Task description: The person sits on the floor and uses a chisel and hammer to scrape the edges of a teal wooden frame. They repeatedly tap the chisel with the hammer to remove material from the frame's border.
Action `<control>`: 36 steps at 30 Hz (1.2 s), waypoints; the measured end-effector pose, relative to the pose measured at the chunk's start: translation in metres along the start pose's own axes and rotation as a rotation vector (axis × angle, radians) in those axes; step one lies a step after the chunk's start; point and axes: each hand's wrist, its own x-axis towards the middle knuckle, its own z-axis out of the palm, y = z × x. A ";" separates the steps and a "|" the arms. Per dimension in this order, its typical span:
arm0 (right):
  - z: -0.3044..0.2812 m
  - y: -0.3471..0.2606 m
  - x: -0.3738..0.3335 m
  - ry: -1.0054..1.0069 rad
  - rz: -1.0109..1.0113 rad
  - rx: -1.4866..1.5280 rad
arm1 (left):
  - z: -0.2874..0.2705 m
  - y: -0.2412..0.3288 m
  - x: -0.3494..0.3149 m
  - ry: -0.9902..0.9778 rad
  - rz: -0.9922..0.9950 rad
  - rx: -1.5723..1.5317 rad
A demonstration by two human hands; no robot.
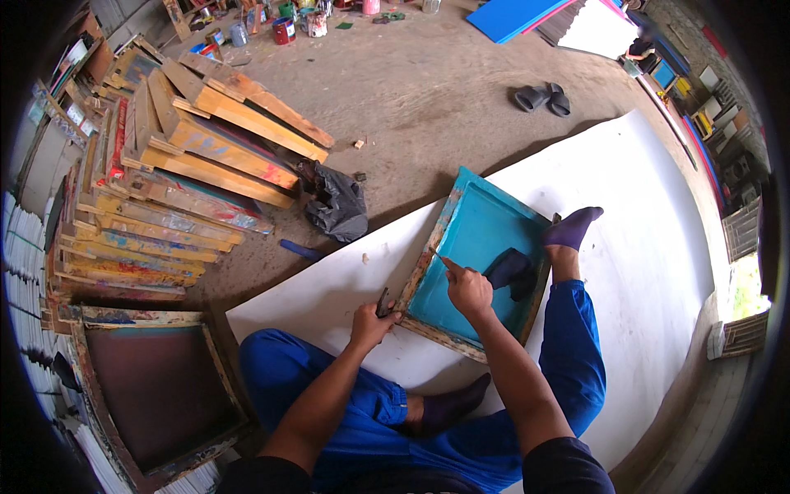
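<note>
A screen-printing frame with a scuffed wooden border and teal mesh lies tilted across the white sheet, between my legs. My left hand is closed at its near left corner, wrapped around a small dark tool whose kind I cannot make out. Over the mesh, my right hand grips a thin brown-handled tool; its tip points at the frame's left rail. A dark shadow-like patch shows on the mesh beside my right hand. My right foot, in a purple sock, rests against the frame's far right side.
Stacked wooden frames fill the left side, with a black plastic bag beside them. Another frame with dark mesh lies near left. Slippers, paint cans, blue sheets and a person are farther off.
</note>
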 end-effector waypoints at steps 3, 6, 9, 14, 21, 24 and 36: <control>-0.001 -0.002 0.001 -0.008 -0.028 -0.066 | 0.000 -0.002 0.000 0.001 0.019 0.009; 0.002 -0.003 0.001 -0.014 -0.049 -0.142 | 0.000 -0.003 -0.001 -0.003 0.042 0.014; 0.007 -0.004 0.003 -0.010 -0.082 -0.245 | -0.001 -0.002 0.000 -0.018 0.055 0.043; 0.006 -0.001 0.007 -0.068 -0.021 -0.022 | -0.001 0.002 -0.001 -0.024 -0.003 -0.022; 0.022 0.013 0.012 -0.069 0.020 0.217 | 0.000 0.006 -0.002 -0.015 -0.026 0.007; 0.031 0.016 0.016 0.015 -0.008 0.320 | -0.001 0.007 -0.001 -0.014 -0.063 -0.010; 0.005 0.015 0.016 -0.034 0.111 0.144 | -0.002 0.006 0.000 -0.032 -0.036 -0.059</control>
